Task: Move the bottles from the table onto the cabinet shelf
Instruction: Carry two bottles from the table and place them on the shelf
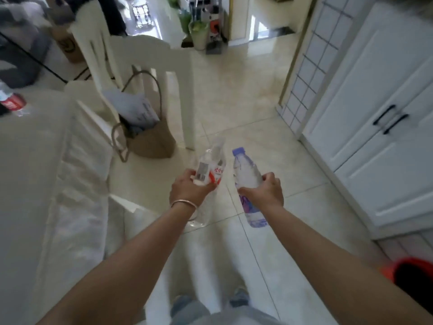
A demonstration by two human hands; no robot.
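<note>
My left hand (191,187) grips a clear bottle with a red and white label (212,168), held over the tiled floor. A clear bottle with a purple cap and purple label (246,174) is in my right hand (267,192), its cap pointing away from me. Both hands are in front of my body, close together. Another bottle with a red label (14,104) lies on the white table (35,172) at the far left. The white cabinet (375,137) with black handles (391,119) stands at the right, its doors closed; no shelf is visible.
A white chair (140,66) with a brown woven bag (150,139) on its seat stands beside the table, ahead and left of my hands. An orange and black object (407,275) sits at the lower right. Beige floor tiles stretch ahead towards plants and a doorway.
</note>
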